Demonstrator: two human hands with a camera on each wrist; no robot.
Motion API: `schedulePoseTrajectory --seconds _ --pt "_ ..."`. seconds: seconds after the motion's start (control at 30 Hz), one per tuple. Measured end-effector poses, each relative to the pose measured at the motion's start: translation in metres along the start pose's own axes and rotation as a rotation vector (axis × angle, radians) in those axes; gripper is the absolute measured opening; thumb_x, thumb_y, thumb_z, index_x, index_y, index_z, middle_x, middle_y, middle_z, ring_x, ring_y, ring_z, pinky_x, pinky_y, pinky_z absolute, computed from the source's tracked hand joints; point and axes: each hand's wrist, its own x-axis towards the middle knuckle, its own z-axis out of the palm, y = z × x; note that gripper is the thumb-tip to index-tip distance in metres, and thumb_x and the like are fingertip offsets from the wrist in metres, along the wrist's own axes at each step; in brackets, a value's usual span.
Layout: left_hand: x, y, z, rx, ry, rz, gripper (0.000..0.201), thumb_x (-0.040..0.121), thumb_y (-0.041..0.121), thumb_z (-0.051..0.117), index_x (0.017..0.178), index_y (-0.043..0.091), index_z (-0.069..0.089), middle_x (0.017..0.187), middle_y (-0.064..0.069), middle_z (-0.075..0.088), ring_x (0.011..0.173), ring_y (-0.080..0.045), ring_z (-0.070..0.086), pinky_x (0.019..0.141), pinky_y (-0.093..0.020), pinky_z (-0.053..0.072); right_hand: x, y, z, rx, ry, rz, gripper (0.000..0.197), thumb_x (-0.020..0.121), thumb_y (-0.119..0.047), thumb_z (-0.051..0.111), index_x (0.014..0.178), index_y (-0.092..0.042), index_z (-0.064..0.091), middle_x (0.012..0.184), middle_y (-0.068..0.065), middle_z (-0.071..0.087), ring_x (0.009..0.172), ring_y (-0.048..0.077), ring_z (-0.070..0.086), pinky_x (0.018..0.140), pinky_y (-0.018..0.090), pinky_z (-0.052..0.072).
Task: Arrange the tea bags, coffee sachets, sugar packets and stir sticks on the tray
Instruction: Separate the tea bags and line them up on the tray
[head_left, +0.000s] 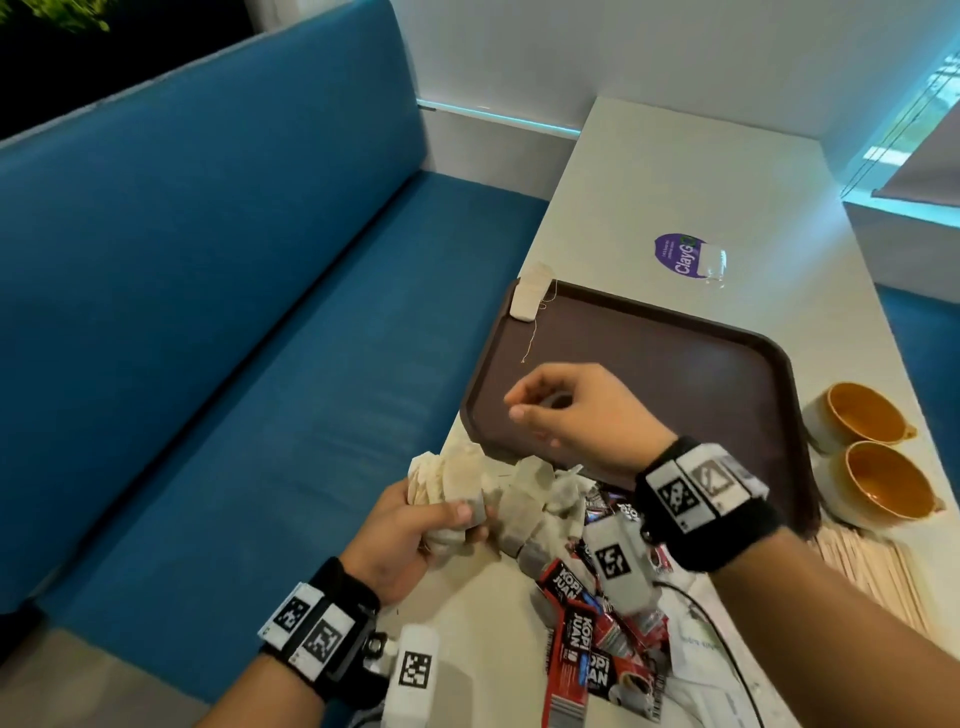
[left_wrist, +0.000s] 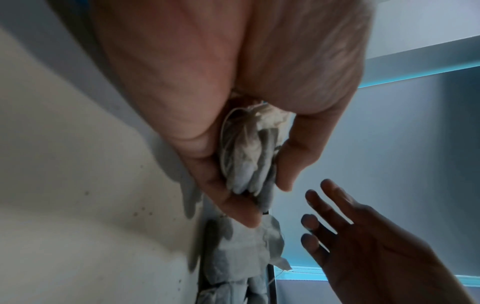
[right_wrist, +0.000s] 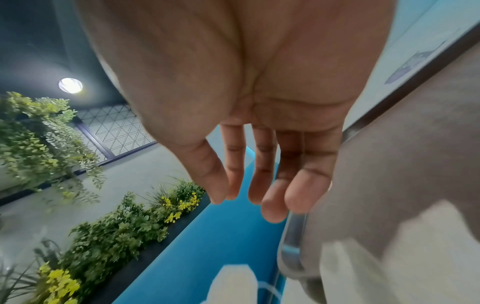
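Left hand (head_left: 410, 535) grips a bunch of beige paper tea bags (head_left: 457, 483) at the near-left edge of the white table (head_left: 649, 171), fingers and thumb curled round them; the left wrist view shows the bunch (left_wrist: 246, 160) squeezed between thumb and fingers. More loose tea bags (head_left: 535, 499) lie in a heap just beside that hand, touching the near rim of the dark brown rectangular plastic tray (head_left: 675, 364).

Right hand (head_left: 566, 410) hovers over the near-left part of the tray, holding nothing, fingers loosely bent in the head view; in the right wrist view the fingers (right_wrist: 262, 164) hang relaxed and nearly straight.

1 tea bag (head_left: 530, 296) lies on the tray's far-left corner, partly over the rim, its string trailing onto the tray floor.

Red and black coffee sachets (head_left: 576, 629) sit piled on the table near the person, under the right wrist. Pale wooden stir sticks (head_left: 872, 566) lie in a bundle on the table right of the tray's near corner. 2 cups with orange insides (head_left: 872, 452) stand just right of the tray. Purple round sticker (head_left: 675, 257) on the table beyond the tray. Blue upholstered bench (head_left: 234, 312) to the left.
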Motion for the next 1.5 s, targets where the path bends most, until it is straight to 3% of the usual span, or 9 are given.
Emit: schedulePoseTrajectory --seconds 0.13,0.33,0.57,0.77,0.9,1.03,1.2,1.4,1.5 --pt "-0.004 0.0 0.003 -0.017 -0.002 0.005 0.049 0.07 -0.005 0.076 0.116 -0.014 0.063 0.104 -0.032 0.07 0.088 -0.04 0.071 0.074 -0.048 0.061 -0.029 0.01 0.028 0.037 -0.024 0.049 0.021 0.09 -0.019 0.077 0.109 -0.023 0.072 0.094 -0.004 0.074 0.067 0.01 0.068 0.058 0.021 0.052" --pt "-0.005 -0.001 0.003 -0.001 -0.006 0.017 0.039 0.068 -0.01 0.08 0.105 -0.011 0.069 0.092 -0.027 0.068 0.079 -0.032 0.07 0.066 -0.04 0.059 -0.047 0.019 0.052 -0.026 -0.053 0.039 0.021 0.087 -0.033 0.079 0.106 -0.034 0.072 0.099 -0.012 0.075 0.076 0.01 0.069 0.081 0.036 0.059" --pt "-0.01 0.003 0.005 0.038 0.004 -0.009 0.039 0.071 0.002 0.087 0.106 -0.008 0.072 0.09 -0.023 0.068 0.077 -0.029 0.066 0.067 -0.038 0.057 -0.049 0.017 0.053 0.062 -0.011 0.062 0.018 0.081 -0.016 0.086 0.096 -0.019 0.076 0.084 0.007 0.076 0.07 0.014 0.068 0.077 0.039 0.062" --pt "-0.011 0.007 0.01 -0.071 0.064 -0.035 0.035 0.09 0.016 0.071 0.117 -0.006 0.067 0.109 -0.031 0.071 0.091 -0.039 0.071 0.07 -0.047 0.062 -0.048 0.023 0.046 0.028 0.075 0.105 0.02 0.08 -0.008 0.085 0.091 -0.023 0.079 0.077 -0.002 0.076 0.072 0.009 0.073 0.074 0.027 0.062" --pt "-0.01 0.007 0.011 -0.043 0.102 -0.03 0.027 0.095 0.014 0.067 0.111 -0.009 0.067 0.099 -0.028 0.071 0.081 -0.035 0.073 0.063 -0.04 0.061 -0.045 0.016 0.032 0.076 0.084 0.138 0.016 0.084 -0.008 0.082 0.097 -0.017 0.079 0.078 0.002 0.077 0.06 0.012 0.068 0.067 0.026 0.061" --pt "-0.005 0.008 0.01 -0.029 0.096 -0.038 0.027 0.099 0.013 0.063 0.106 -0.012 0.062 0.096 -0.032 0.063 0.064 -0.029 0.07 0.051 -0.032 0.056 -0.024 0.011 0.011 0.088 0.13 0.075 0.012 0.087 -0.01 0.079 0.091 -0.021 0.081 0.076 -0.005 0.077 0.06 0.004 0.064 0.062 0.024 0.056" --pt "0.001 0.003 0.004 0.016 0.089 -0.01 0.024 0.095 0.015 0.067 0.103 -0.008 0.064 0.09 -0.032 0.065 0.062 -0.03 0.063 0.057 -0.034 0.056 0.032 0.014 -0.029 0.065 0.261 0.033 0.006 0.087 -0.017 0.078 0.086 -0.022 0.08 0.078 -0.008 0.077 0.064 -0.001 0.063 0.075 0.024 0.054" --pt "0.003 -0.001 0.002 0.127 0.076 0.015 0.028 0.095 0.022 0.067 0.099 -0.006 0.07 0.078 -0.027 0.063 0.063 -0.026 0.056 0.053 -0.029 0.05 0.102 0.036 -0.049 -0.001 0.277 0.105 0.009 0.091 -0.013 0.074 0.085 -0.018 0.076 0.083 0.004 0.075 0.073 0.018 0.068 0.082 0.038 0.06" --pt "0.004 0.0 0.001 0.169 0.064 -0.003 0.028 0.098 0.024 0.066 0.095 -0.003 0.071 0.078 -0.026 0.063 0.061 -0.027 0.052 0.056 -0.031 0.047 0.125 0.036 -0.042 0.067 0.042 0.245 0.008 0.095 -0.006 0.067 0.089 -0.01 0.07 0.086 0.018 0.072 0.077 0.029 0.07 0.077 0.044 0.063"
